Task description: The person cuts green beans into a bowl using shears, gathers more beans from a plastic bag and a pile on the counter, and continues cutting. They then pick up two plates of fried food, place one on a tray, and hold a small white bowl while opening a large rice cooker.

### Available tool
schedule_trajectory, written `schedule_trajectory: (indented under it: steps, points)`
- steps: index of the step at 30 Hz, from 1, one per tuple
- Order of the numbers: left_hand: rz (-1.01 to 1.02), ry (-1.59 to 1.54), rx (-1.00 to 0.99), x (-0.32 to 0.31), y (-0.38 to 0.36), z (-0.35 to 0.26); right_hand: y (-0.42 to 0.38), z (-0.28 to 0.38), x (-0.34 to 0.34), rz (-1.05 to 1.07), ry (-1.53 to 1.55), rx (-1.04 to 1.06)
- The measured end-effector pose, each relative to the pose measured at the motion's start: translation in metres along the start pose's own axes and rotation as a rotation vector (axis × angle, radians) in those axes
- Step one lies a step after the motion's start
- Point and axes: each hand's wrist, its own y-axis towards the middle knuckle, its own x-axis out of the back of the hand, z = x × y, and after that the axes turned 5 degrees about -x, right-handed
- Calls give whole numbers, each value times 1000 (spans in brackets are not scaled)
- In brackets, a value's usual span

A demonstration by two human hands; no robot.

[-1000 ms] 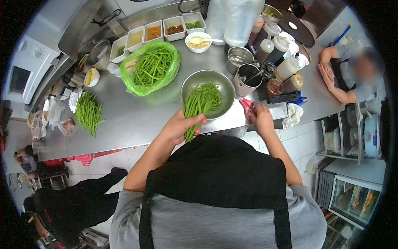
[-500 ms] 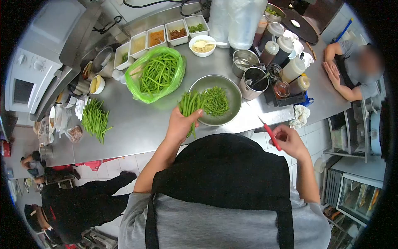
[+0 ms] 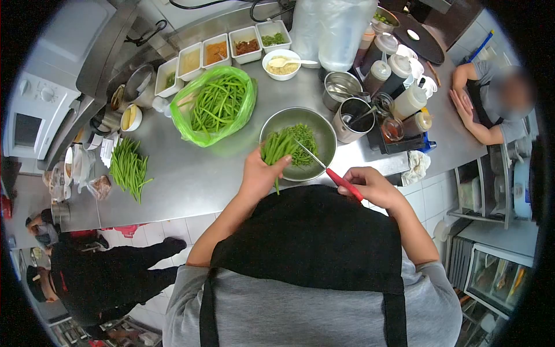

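My left hand (image 3: 262, 172) is closed round a bunch of long green beans (image 3: 278, 148), held over the left side of a steel bowl (image 3: 330, 147). Small cut green pieces (image 3: 306, 136) lie in the bowl. In my right hand (image 3: 373, 186) are red-handled scissors (image 3: 345, 185), seen nearly edge-on. Their narrow metal blades reach over the bowl, with the tip near the ends of the held beans; whether they touch cannot be made out. More whole beans fill a green plastic bag (image 3: 188, 128) behind and left of the bowl. A loose pile of beans (image 3: 128, 169) lies farther left.
White containers of chopped ingredients (image 3: 247, 48) line the back of the steel counter (image 3: 191, 188). Metal pots (image 3: 350, 124) and sauce bottles (image 3: 409, 101) stand right of the bowl. A person (image 3: 483, 110) leans at the right; another in black (image 3: 110, 277) is at the lower left.
My right hand has moved left, bringing the scissors from beside the counter edge to over the bowl. My left hand has shifted slightly right with the beans, farther over the bowl.
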Motion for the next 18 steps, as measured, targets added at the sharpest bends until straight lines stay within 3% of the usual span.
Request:
schedule_trajectory:
  steps: [18]
  points:
    - [32,-4,83,4,-1,-4,4,-2,0,7,-40,-18]
